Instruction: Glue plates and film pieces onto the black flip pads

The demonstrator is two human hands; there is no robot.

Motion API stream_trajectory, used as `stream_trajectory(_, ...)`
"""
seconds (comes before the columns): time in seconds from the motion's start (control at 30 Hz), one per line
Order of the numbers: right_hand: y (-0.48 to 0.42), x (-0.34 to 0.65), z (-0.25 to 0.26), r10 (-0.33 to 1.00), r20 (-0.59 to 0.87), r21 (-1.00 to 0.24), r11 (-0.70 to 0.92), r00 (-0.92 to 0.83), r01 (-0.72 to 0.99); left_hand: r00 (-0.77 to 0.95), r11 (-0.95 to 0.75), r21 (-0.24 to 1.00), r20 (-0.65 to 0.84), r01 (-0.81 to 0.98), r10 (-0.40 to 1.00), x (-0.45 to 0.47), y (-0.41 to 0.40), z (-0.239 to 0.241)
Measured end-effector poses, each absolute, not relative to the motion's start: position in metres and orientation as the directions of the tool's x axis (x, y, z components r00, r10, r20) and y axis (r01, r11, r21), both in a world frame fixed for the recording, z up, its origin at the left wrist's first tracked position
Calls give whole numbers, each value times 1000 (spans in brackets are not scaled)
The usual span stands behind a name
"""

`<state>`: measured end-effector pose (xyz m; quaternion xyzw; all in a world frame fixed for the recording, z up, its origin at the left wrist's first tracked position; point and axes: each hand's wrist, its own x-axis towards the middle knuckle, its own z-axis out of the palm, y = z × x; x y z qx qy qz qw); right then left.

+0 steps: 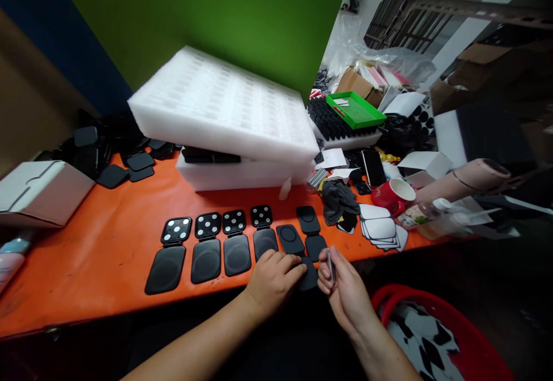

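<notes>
My left hand [274, 280] lies low over the near edge of the table, its fingers bent and together, thumb and fingertips at the edge of an unfolded black folding pad [309, 277]. In my right hand [345, 292], just right of that pad, a short silver rod-shaped piece [330, 266] is pinched; its exact kind is too small to tell. Another unfolded pad [307, 220], without dots, lies beyond my fingers. To the left runs a row of open black folding pads [206, 260], their upper panels [207, 225] bearing white round dots.
White foam blocks [224, 110] are stacked at the back, against a green panel. A small bottle [285, 189] stands before them. Rightward are a dark glove [339, 199], white cards [378, 225], a red mug [394, 194] and a red tub [470, 335]. A white box [43, 191] sits left.
</notes>
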<state>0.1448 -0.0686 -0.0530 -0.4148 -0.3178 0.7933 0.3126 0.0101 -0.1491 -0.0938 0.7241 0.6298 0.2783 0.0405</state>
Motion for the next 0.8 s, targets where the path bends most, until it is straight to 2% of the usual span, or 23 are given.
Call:
stream_trajectory(0.07, -65, 148, -52, 807, -427, -787, -554, -409, -271, 17, -228, 465, 415, 855, 910, 6, -156, -79)
stream_trajectory(0.13, -62, 151, -52, 841, -393, -817, -505, -372, -278, -112, -198, 614, 429, 764, 896, 1, -165, -61)
stream_trajectory(0.2, -61, 151, -54, 849, -374, -849, -475, -373, -230, -306, -54, 827, 267, 560, 914, -4, -175, -47)
stream_trajectory(0.27, -64, 149, -57, 841, -371, -875, -459, -394, -157, -412, 152, 975, -73, 160, 908, -4, -185, -43)
stream_trajectory(0.3, -66, 148, -60, 832, -376, -881, -457, -408, -121, -388, 243, 966, -260, -92, 884, -2, -190, -45)
stream_trajectory(0.37, -73, 144, -65, 804, -387, -886, -460, -452, -60, -209, 353, 774, -520, -526, 828, 5, -203, -54)
stream_trajectory(0.43, -80, 141, -67, 771, -369, -907, -421, -518, 19, 2, 409, 562, -587, -719, 810, 13, -215, -66)
stream_trajectory(0.5, -86, 141, -64, 748, -302, -950, -286, -591, 122, 118, 450, 476, -577, -755, 808, 18, -225, -74)
stream_trajectory(0.57, -91, 141, -57, 720, -200, -973, -69, -664, 218, 97, 443, 494, -578, -748, 810, 19, -230, -79)
stream_trajectory(0.7, -100, 136, -42, 649, -100, -876, 302, -754, 376, -77, 360, 667, -531, -653, 844, 17, -230, -88)
stream_trajectory(0.8, -106, 127, -37, 612, -118, -776, 434, -782, 457, -232, 319, 858, -433, -403, 871, 19, -231, -93)
